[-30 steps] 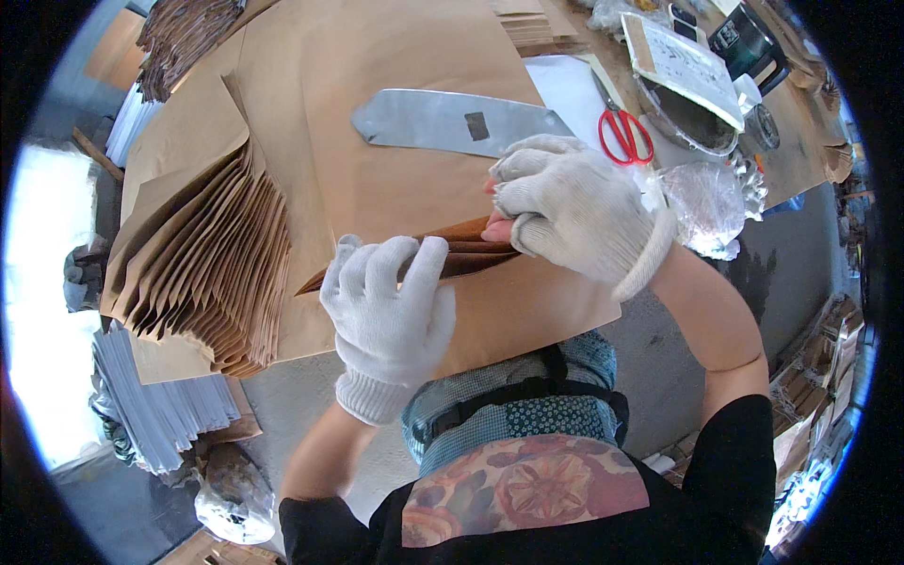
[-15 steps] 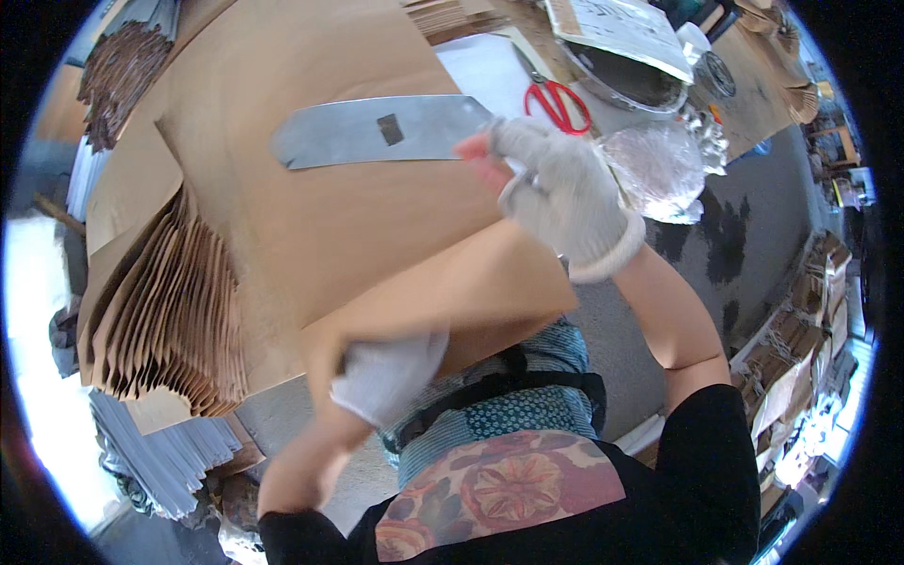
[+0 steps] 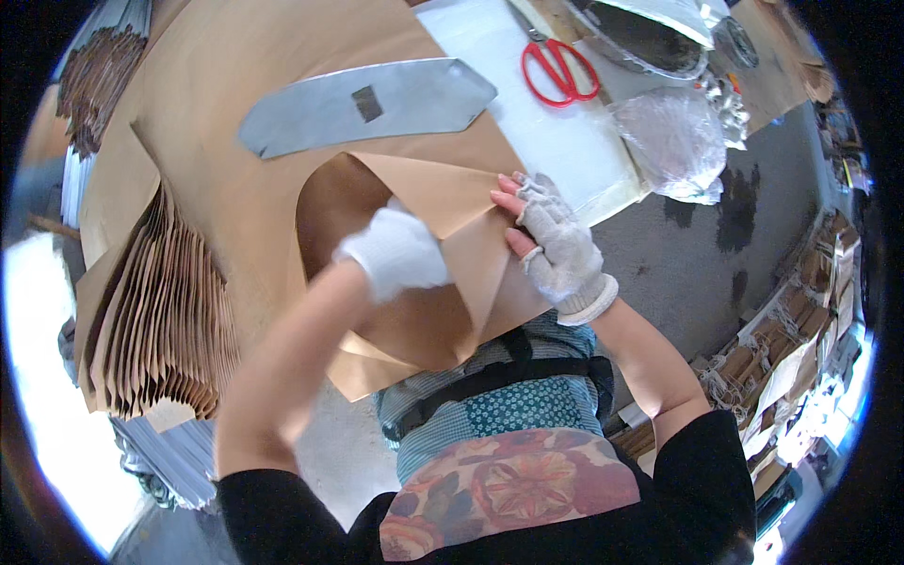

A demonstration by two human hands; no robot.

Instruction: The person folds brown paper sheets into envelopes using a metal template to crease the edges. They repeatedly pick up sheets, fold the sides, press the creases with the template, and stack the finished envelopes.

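Observation:
A brown kraft paper bag lies at the table's near edge, its mouth spread wide into folded triangular flaps. My left hand, in a white glove, reaches into the mouth; its fingers are hidden and slightly blurred. On the bag's right corner fold rests my right hand, in a pale glove with bare fingertips, its fingers stretched out and apart. Beyond the bag, a grey metal plate with angled ends and a small dark patch lies on flat brown paper.
Red-handled scissors lie on a white sheet at the right. Near them are a clear plastic-wrapped bundle and a dark round basin. A fanned stack of folded brown paper stands at the left edge.
The bag's near end has gone from a raised flap to a wide-spread mouth. My left hand has moved up and into it; my right hand has come down onto its right corner.

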